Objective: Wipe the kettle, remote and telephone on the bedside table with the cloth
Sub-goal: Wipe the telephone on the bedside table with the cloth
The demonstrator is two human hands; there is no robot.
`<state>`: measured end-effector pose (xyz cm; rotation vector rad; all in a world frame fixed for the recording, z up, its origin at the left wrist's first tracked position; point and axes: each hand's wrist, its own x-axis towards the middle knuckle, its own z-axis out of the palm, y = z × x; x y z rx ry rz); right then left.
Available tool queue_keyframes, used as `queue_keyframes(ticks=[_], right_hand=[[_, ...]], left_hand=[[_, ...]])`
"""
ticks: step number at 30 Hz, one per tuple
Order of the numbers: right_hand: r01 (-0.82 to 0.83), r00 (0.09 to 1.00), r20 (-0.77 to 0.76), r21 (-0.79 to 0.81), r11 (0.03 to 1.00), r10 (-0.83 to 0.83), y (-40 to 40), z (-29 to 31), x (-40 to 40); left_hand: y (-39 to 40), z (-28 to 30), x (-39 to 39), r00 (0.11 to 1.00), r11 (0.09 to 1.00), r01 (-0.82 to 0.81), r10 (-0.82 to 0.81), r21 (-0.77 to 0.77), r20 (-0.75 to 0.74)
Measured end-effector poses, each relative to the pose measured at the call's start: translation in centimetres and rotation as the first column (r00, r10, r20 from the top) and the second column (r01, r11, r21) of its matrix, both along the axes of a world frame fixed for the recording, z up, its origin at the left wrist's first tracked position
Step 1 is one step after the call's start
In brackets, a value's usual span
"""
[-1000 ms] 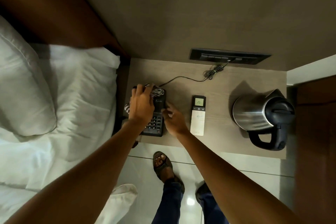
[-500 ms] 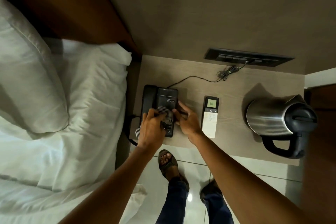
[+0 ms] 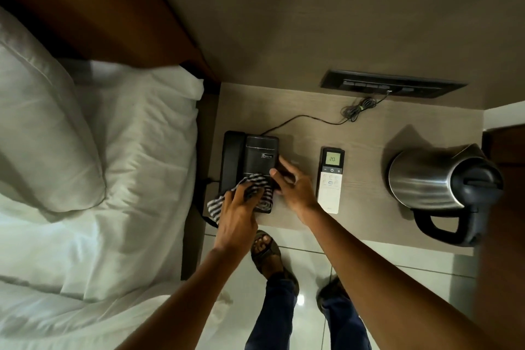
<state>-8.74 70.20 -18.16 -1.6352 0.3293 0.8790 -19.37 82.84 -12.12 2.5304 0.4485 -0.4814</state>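
Observation:
A black telephone (image 3: 246,155) lies at the left end of the bedside table (image 3: 366,133). My left hand (image 3: 237,213) presses a black-and-white striped cloth (image 3: 255,187) onto the phone's keypad end, which the cloth hides. Fingers of my right hand (image 3: 295,185) hold the phone's right edge. A white remote (image 3: 330,182) with a lit green display lies just right of that hand. A steel kettle (image 3: 431,179) with a black lid and handle stands at the table's right end.
A bed with white sheets and a pillow (image 3: 39,128) fills the left. A thin black cable (image 3: 309,118) runs from the phone to a dark switch panel (image 3: 392,86) on the wall. My sandalled feet (image 3: 267,253) stand on glossy tiles below the table.
My left hand and the cloth slid from the phone's far end down to its near keypad end. The right hand stays on the phone's right edge. The camera shifted left.

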Motion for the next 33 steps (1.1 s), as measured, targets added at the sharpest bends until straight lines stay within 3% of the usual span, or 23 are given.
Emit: queue_keyframes(ticks=[5,9,17,23,26,33], right_hand=[[0.048,0.996,-0.071,0.038,0.998,-0.045,-0.1,-0.4,-0.1],[0.001,1.0,-0.022,0.016,1.0,0.0,-0.3,-0.7,-0.1],[-0.146,0.982,0.112,-0.071,0.987,0.153,-0.7,-0.5,0.5],[-0.15,0.983,0.097,-0.081,0.985,0.158,-0.6,-0.5,0.5],[-0.159,0.98,0.106,-0.1,0.982,0.17,-0.8,-0.6,0.5],[-0.165,0.982,0.082,-0.098,0.982,0.173,-0.5,-0.4,0.8]], left_hand=[[0.4,0.1,6.3,0.984,0.991,-0.132,0.134,-0.03,0.116],[0.6,-1.4,10.0,0.988,0.995,-0.082,0.073,0.062,0.135],[-0.1,-1.0,-0.3,0.99,0.993,-0.108,0.111,-0.046,0.085],[1.5,-1.1,6.4,0.971,0.988,-0.144,0.15,-0.049,0.183],[1.5,-1.8,9.6,0.97,0.982,-0.19,0.19,-0.02,0.154],[-0.2,-0.7,2.0,0.992,0.993,-0.117,0.117,-0.001,0.056]])
